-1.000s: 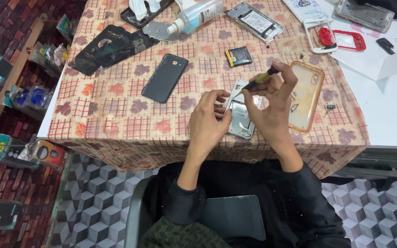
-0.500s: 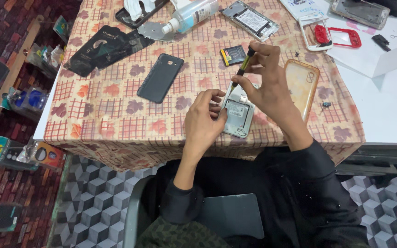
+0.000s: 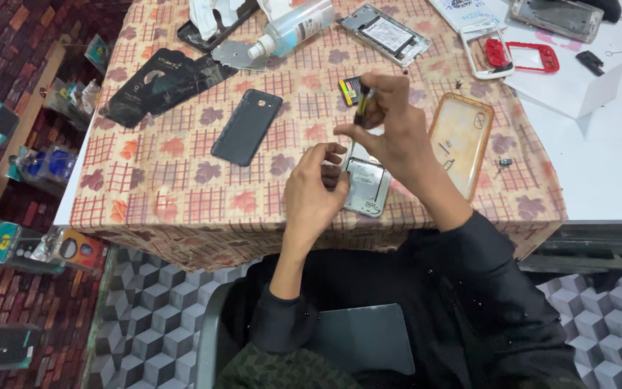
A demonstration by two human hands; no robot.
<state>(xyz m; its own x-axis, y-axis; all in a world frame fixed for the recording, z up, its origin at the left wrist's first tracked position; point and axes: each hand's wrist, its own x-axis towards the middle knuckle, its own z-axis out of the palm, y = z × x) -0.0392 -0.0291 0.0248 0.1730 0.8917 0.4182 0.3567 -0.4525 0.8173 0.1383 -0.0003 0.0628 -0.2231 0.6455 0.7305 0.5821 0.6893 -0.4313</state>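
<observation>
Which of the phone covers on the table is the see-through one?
The clear, amber-tinted case lying just right of the right hand. The back cover left of the hands is dark and opaque, and the frame farther back is red.

Table point(image 3: 599, 173) with patterned cloth point(image 3: 174, 187), dark phone back cover point(image 3: 246, 127), clear case point(image 3: 461, 141), spray bottle point(image 3: 293, 27)

Dark phone back cover point(image 3: 246, 127) lies flat on the checked cloth point(image 3: 152, 187). Clear bottle point(image 3: 293, 29) on its side nr the top, w/ a black case point(image 3: 154, 85) to its left. See-thru yellowish case point(image 3: 461, 141) sits at right. Red frame point(image 3: 534, 57) and white box point(image 3: 570, 88) on the white table point(image 3: 613, 173).
</observation>
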